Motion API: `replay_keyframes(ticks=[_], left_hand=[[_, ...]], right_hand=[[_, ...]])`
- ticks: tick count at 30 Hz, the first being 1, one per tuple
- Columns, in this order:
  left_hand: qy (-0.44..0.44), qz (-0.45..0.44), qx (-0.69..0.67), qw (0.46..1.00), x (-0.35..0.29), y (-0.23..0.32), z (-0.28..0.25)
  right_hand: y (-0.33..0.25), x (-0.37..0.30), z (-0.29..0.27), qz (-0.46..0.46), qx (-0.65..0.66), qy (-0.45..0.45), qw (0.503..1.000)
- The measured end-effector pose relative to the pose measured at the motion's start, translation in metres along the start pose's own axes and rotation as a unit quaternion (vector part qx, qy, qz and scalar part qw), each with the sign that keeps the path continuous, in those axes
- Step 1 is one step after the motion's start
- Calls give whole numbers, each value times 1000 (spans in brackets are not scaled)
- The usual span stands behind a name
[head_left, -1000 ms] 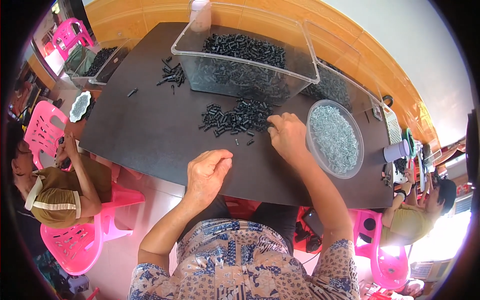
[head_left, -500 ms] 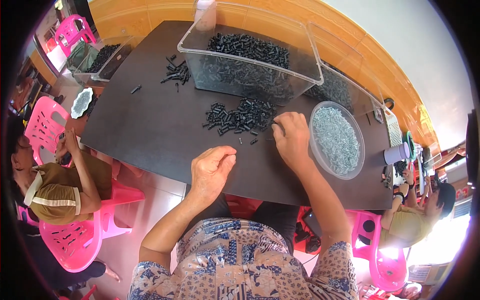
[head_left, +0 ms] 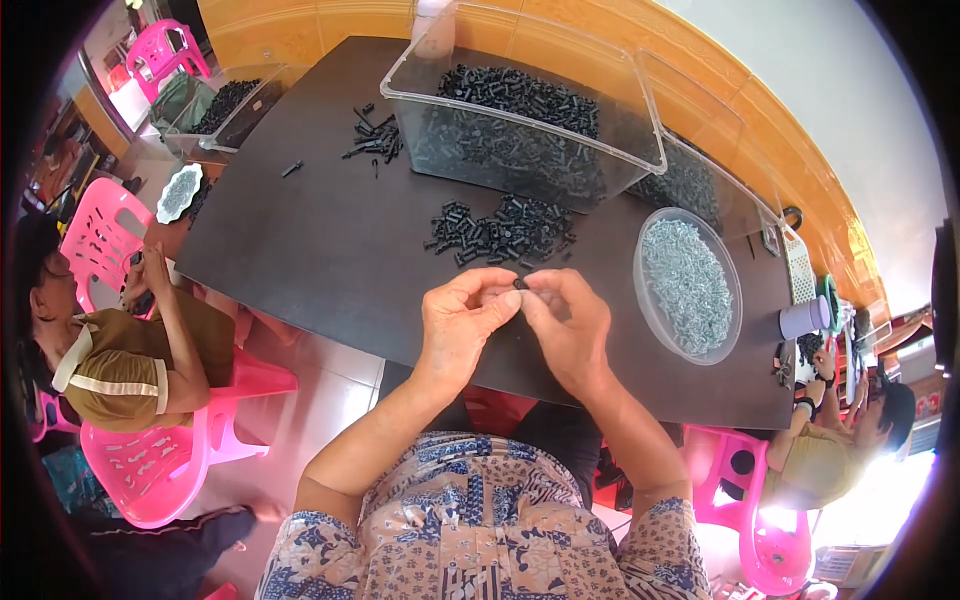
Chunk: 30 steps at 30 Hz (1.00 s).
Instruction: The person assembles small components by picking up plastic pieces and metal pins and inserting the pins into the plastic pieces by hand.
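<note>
Two bare hands meet over a dark, smooth, matte table (head_left: 300, 240), with a small black piece (head_left: 520, 284) at the point where their fingertips converge, just in front of a loose pile of black parts (head_left: 500, 230). The left hand (head_left: 458, 325) is closed in a pinch, thumb and forefinger on the piece; the right hand (head_left: 568, 325) pinches it likewise from the other side, its fingers bent. The piled parts are short, stubby and cylindrical, with a faint sheen; a sparser cluster (head_left: 375, 138) and a single part (head_left: 292, 168) lie farther left. Behind the pile stands a clear, rigid plastic bin (head_left: 520, 127), rectangular with a rounded rim, holding many more such parts, their outlines dulled through its front wall. To the right of the hands, a round translucent tub (head_left: 738, 300) contains slender, bright silvery metal pieces (head_left: 688, 285), too densely tangled to be told apart. A second clear bin (head_left: 735, 175), partly masked by the first, also holds dark contents, whose shapes are indistinct. The pinching digits cover most of the black piece, so its full form, and whether any metal sits within it, cannot be determined. A pale pink bottle (head_left: 433, 30) is cut off at the upper edge.
</note>
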<state>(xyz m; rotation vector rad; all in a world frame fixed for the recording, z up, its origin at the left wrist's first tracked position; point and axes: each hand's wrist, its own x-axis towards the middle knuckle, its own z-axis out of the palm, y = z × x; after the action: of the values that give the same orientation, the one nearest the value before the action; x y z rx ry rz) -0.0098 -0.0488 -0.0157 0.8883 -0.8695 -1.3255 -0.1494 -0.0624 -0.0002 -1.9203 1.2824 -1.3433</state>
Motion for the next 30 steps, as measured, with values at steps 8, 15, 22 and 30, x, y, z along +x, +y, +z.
replay_keyframes(ticks=[8, 15, 22, 30], left_hand=[[74, -34, -125, 989, -15, 13, -5], [69, -20, -63, 995, -18, 22, -36], [33, 19, -29, 999, -24, 18, -40], [26, 10, -34, 999, -26, 12, -46]], right_hand=[[-24, -19, 22, -160, -89, 15, 983], [2, 7, 7, -151, -183, 15, 971], [14, 14, 30, -160, -299, -31, 940], [10, 16, 29, -185, -298, -51, 935]])
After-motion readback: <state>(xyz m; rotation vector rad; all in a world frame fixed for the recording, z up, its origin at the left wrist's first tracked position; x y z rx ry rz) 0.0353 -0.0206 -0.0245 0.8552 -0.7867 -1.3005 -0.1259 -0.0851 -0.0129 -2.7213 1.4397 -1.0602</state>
